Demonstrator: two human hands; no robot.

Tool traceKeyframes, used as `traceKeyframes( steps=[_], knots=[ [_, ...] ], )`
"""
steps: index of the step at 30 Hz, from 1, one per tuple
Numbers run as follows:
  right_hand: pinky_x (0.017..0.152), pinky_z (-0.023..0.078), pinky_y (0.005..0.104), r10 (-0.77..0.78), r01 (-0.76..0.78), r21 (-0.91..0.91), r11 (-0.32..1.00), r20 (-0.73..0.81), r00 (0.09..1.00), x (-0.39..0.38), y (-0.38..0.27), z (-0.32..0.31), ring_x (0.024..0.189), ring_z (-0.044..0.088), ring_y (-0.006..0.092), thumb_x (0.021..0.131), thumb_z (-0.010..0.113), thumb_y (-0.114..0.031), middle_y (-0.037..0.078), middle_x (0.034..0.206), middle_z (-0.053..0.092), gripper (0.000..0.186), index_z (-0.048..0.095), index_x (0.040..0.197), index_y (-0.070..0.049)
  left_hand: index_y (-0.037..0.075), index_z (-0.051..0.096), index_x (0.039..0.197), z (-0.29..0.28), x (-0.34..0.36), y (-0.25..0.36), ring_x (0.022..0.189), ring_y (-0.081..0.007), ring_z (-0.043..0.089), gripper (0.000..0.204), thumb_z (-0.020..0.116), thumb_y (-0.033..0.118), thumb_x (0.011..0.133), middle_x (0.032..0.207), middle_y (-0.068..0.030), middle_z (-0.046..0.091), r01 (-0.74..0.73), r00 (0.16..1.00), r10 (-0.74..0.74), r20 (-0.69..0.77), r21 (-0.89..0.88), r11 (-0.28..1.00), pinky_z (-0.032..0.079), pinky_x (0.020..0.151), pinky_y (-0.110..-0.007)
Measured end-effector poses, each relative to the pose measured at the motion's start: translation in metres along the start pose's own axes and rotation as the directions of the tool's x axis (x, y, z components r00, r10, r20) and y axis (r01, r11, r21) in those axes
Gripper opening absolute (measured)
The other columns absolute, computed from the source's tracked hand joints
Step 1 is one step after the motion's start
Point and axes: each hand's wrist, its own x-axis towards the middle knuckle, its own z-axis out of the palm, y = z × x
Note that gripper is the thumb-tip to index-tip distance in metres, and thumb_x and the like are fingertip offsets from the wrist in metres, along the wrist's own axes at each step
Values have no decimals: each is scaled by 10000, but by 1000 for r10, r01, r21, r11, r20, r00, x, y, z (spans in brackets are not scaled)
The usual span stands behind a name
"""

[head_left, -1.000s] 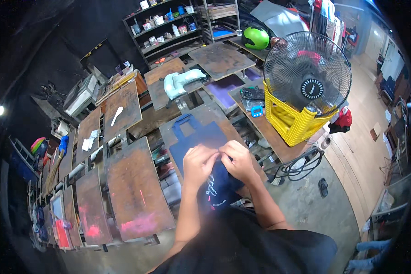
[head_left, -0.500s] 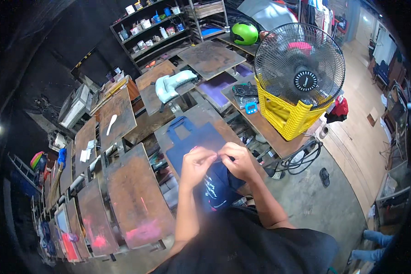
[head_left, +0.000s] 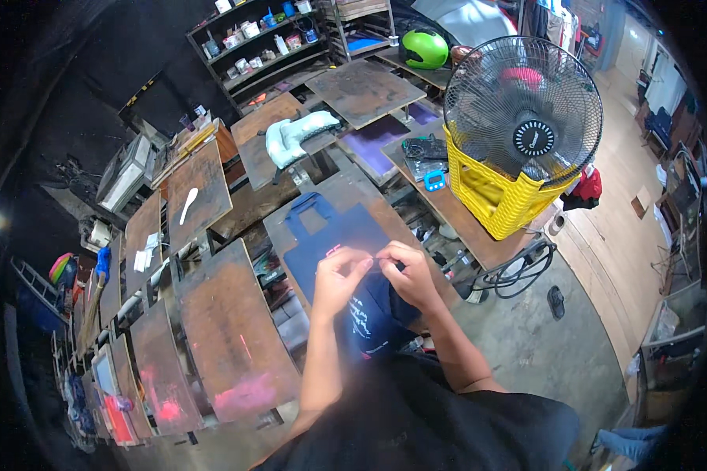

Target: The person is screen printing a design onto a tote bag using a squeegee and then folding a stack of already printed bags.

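Observation:
A dark blue tote bag [head_left: 346,228] lies over a dark board [head_left: 389,206] in front of me, its handle loop toward the far left. White lettering shows on the dark cloth hanging nearest my body. Above the bag, my left hand [head_left: 339,281] is closed in a pinch, thumb against fingertips. My right hand [head_left: 410,276] pinches as well, its fingertips just beside the left ones. Whatever lies between the fingers is too small to make out. A small pink bit [head_left: 334,250] shows by the left hand's fingers.
A black fan [head_left: 524,110] stands in a yellow plastic stool [head_left: 491,200] at right, beside a small blue timer [head_left: 434,180]. Cables [head_left: 518,273] coil below. Paint-stained boards [head_left: 239,330] fill the left. A pale green cushion [head_left: 294,140] and white spatula [head_left: 188,206] lie farther off.
The view has shifted slightly. Both hands stay pinched over the bag, with their fingertips a little farther apart.

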Motion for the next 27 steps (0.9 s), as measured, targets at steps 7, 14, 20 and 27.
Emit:
traceKeyframes(
  steps=[7,14,20,27],
  knots=[
    [635,453,263,26,-26,-15,1000,-26,999,2,1,4,693,580,149,837,628,-3,85,806,622,92,660,908,44,-18,671,879,2,0,-3,727,-112,539,91,720,36,824,835,-44,645,-15,995,24,-94,91,996,466,801,-306],
    [621,452,244,-78,56,-145,988,-153,985,2,7,12,671,558,120,823,652,37,75,827,631,101,679,921,36,-24,677,924,7,-9,3,734,-113,562,148,722,87,837,843,-59,645,136,981,-107,-160,178,975,469,684,-277],
    [624,467,239,-55,25,-143,989,-211,976,-3,-3,20,676,557,90,827,696,-1,53,852,626,179,673,1003,21,-21,669,934,-1,-34,6,662,-227,617,240,672,213,880,735,-158,650,341,939,-326,-110,415,844,471,630,-364],
    [645,495,253,240,-247,63,967,93,966,-28,-8,40,694,565,89,839,755,-159,42,851,623,345,628,1098,30,-28,651,906,-2,-56,14,577,-178,571,224,598,188,937,658,-163,625,381,853,-124,-507,443,811,447,571,-358]
  ],
)
